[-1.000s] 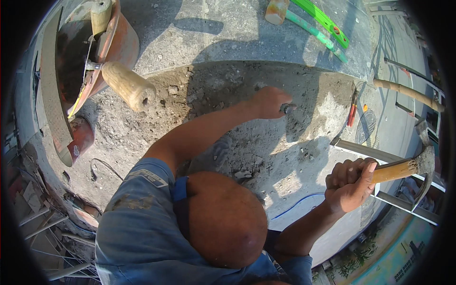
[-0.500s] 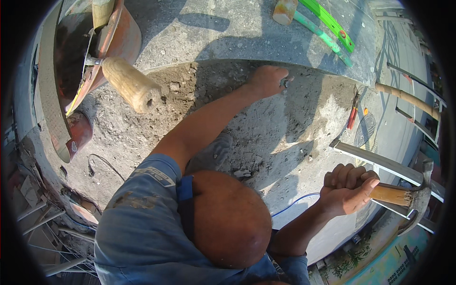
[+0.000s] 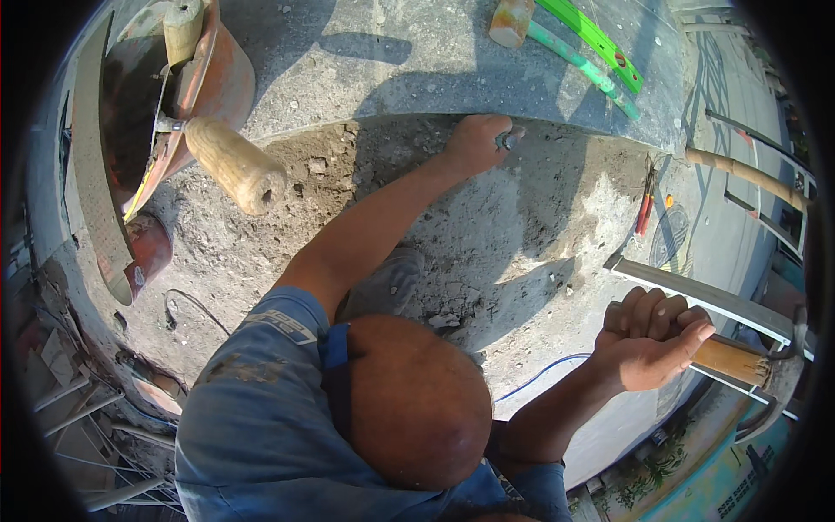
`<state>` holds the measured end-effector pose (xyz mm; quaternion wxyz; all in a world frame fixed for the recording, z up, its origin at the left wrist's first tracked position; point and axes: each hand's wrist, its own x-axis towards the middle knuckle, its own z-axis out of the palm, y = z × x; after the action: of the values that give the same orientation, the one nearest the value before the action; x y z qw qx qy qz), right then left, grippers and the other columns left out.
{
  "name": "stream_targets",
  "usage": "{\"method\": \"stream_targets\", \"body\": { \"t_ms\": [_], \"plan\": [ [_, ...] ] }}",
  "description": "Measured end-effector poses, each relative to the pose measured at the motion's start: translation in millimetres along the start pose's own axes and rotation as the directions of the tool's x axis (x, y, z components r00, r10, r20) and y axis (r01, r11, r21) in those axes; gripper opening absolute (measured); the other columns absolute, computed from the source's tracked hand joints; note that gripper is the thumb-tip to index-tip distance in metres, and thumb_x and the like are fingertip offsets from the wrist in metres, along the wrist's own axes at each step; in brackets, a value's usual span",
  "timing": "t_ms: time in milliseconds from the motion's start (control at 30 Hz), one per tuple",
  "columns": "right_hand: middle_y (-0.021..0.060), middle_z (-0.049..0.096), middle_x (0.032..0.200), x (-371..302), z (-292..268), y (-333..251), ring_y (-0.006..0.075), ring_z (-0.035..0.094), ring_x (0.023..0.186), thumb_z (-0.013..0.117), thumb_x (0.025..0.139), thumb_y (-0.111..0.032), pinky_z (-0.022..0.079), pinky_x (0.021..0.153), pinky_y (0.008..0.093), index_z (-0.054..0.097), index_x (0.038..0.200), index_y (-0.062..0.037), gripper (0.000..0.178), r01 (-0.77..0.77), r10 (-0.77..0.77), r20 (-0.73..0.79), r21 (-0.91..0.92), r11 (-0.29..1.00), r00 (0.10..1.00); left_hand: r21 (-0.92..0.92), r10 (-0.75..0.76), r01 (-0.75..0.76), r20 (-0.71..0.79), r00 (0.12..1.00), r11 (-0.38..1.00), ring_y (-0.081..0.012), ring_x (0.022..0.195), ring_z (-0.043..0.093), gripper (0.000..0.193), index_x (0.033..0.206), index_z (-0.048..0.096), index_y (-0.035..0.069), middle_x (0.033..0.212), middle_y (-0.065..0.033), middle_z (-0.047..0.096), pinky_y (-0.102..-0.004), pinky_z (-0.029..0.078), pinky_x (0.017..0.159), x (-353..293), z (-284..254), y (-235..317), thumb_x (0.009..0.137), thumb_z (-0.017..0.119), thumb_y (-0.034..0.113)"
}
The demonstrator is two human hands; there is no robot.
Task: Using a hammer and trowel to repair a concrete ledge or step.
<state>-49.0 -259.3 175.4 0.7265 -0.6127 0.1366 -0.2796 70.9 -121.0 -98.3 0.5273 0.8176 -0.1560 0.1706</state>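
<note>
My left hand [image 3: 480, 143] is closed around a chisel [image 3: 515, 136], low against the front edge of the raised concrete slab. Only the chisel's blunt metal end shows, pointing right; its tip is hidden by the fist and the slab's shadow. Off to the right, my right hand [image 3: 648, 335] grips a claw hammer [image 3: 731, 360] by its wooden handle. The hammer's metal head is out past the fist, well apart from the chisel. Loose rubble and dirt [image 3: 322, 165] lie on the rough ground beside my left forearm.
A mallet [image 3: 578, 61] with a green handle and a green spirit level [image 3: 600, 43] lie on the slab [image 3: 435, 87]. Red-handled pliers [image 3: 644, 209] rest at right, near a metal frame [image 3: 696, 291]. An orange bucket [image 3: 228, 83] with a wooden-handled tool [image 3: 235, 165] stands at left.
My right hand has carried the hammer farther right and slightly down, away from the chisel. My left hand has shifted a little to the left, still around the chisel.
</note>
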Motion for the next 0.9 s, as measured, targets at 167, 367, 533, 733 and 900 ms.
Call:
{"method": "stream_targets", "body": {
  "t_ms": [167,367,533,733,900],
  "plan": [
    [-0.0033,0.039,0.053,-54.6,-22.3,112.1,0.0067,0.034,0.039,0.049,0.099,-0.033,0.029,0.035,0.0226,0.04,0.076,-0.0108,0.034,-0.116,0.187,0.17,-0.36,0.926,0.967,-0.019,0.028,-0.027,0.034,0.999,0.999,-0.0371,0.059,0.052,0.025,0.073,0.052,0.001,0.064,-0.017,0.051,-0.043,0.042,0.055,3.4,0.9,6.1,0.082,0.072,0.015],
    [-0.0041,0.04,0.054,-42.7,-26.9,82.6,0.003,0.035,0.042,0.054,0.098,-0.03,0.029,0.038,0.0213,0.044,0.076,-0.008,0.033,-0.443,0.552,0.146,-0.447,0.777,0.821,0.018,0.022,-0.023,0.04,0.999,1.0,-0.0346,0.056,0.051,0.026,0.072,0.052,0.001,0.062,-0.0155,0.051,-0.0417,0.041,0.053,-2.5,-2.8,3.5,0.083,0.071,0.016],
    [-0.0041,0.022,0.053,8.1,3.8,0.5,0.0053,0.02,0.039,0.046,0.099,-0.042,0.017,0.031,0.0191,0.025,0.069,-0.0169,0.045,0.134,-0.128,-0.199,0.016,0.991,0.971,0.031,0.01,-0.01,0.005,1.0,0.999,-0.0343,0.056,0.052,0.026,0.072,0.053,0.002,0.062,-0.0157,0.051,-0.0416,0.042,0.053,5.6,-0.4,-3.4,0.084,0.069,0.018],
    [-0.001,0.045,0.056,-62.0,-33.3,136.0,0.0059,0.039,0.042,0.051,0.098,-0.032,0.03,0.037,0.0234,0.041,0.074,-0.0091,0.035,-0.116,0.444,0.305,-0.702,0.703,0.842,-0.008,0.066,-0.066,-0.014,0.998,0.998,-0.036,0.058,0.054,0.024,0.073,0.054,0.001,0.063,-0.0165,0.052,-0.0425,0.042,0.055,4.0,0.6,1.5,0.085,0.069,0.016],
    [-0.0054,0.037,0.054,-23.8,-9.6,50.0,0.0043,0.033,0.04,0.053,0.098,-0.034,0.024,0.035,0.0218,0.04,0.07,-0.0113,0.038,-0.356,0.417,0.106,-0.359,0.863,0.903,0.054,-0.025,0.022,0.048,0.999,0.998,-0.0368,0.06,0.054,0.026,0.072,0.053,0.001,0.064,-0.0167,0.052,-0.0433,0.043,0.057,2.3,-6.3,-4.5,0.084,0.069,0.017]
  ]
}}
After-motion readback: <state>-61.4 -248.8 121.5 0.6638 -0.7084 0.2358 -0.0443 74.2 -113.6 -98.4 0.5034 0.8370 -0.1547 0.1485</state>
